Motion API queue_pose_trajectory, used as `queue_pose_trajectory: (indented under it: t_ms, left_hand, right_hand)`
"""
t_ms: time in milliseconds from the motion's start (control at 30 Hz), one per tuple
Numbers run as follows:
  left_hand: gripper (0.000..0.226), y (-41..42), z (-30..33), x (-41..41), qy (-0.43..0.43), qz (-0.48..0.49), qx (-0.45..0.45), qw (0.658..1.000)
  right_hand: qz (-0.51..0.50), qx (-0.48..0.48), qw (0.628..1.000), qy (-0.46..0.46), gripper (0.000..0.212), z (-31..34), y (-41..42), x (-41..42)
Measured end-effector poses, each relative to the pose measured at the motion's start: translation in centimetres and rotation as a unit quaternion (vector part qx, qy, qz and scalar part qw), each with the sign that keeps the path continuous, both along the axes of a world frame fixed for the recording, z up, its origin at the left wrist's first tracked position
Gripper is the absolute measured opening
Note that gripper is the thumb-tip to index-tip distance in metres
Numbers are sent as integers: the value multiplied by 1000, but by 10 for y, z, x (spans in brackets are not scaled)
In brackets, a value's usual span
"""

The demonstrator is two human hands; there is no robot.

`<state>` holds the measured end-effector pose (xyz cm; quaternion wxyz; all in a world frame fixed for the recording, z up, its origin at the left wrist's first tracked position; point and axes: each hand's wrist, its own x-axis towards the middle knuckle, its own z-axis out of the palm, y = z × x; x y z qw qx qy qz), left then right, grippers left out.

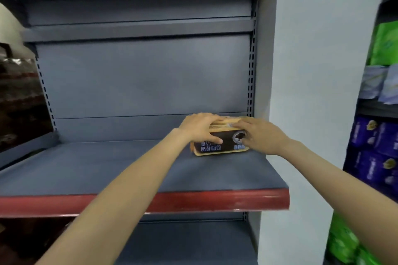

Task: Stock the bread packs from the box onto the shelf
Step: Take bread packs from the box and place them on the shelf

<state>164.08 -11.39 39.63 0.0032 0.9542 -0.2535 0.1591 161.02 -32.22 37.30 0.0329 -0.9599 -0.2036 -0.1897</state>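
Head view: a person set 1 bread pack (219, 142) on a grey shelf (107, 170) with a red front lip, both bare hands on it. The pack, tan-edged with a dark printed front, stood on the shelf board at the far right end, close to the perforated right upright (251, 71) and just in front of the back panel. The left hand (201, 128) lay over the pack's top left corner, its fingers (215, 121) curled over the top edge and the thumb pressed on the front face, so it was clamped on the pack. The right hand (261, 135) covered the top right corner, fingers bent onto the top and front; it too appeared to grip the pack, though the blur hid the fingertips. The rest of that shelf board, left of the pack, carried no other packs. The supply box was out of sight. To the right of the pack, past a pale pillar (301, 92), another rack held green and purple bagged goods (374, 153).

Judged from its look, the pack was light, soft inside and slick in its film wrap, easily crushed; the 2 upper corners, held gently, seemed the safest hold.
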Motion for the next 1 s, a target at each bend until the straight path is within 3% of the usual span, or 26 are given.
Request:
queue_pose_trajectory:
  t_ms: [100, 200, 267, 467, 700, 833, 900, 1000]
  left_hand:
    - [68, -3, -12, 2, 21, 42, 30, 998]
    - [74, 19, -13, -13, 8, 76, -32, 997]
    - [64, 36, -12, -33, -48, 75, -78, 993]
    - [29, 54, -30, -117, -191, 3, -208, 959]
    - [19, 71, -100, -200, -337, -116, -241, 903]
    - [23, 92, -161, -245, -270, -113, -292, 911]
    - [22, 104, -199, -270, -178, -75, -305, 932]
    - [20, 126, -257, -303, 26, 41, -272, 961]
  right_hand:
    - [16, 33, 998, 55, 58, -15, -4, 10]
    - [69, 114, 991, -16, 52, -23, -2, 6]
    - [81, 140, 985, -61, 46, -25, 3, -8]
    - [103, 205, 955, -186, 31, -41, 35, -82]
    - [96, 253, 929, -251, 19, -109, 64, -183]
    - [99, 225, 960, -135, 22, -171, 80, -232]
    - [97, 202, 974, -40, 20, -206, 90, -255]
    - [80, 143, 979, 124, 16, -260, 103, -285]
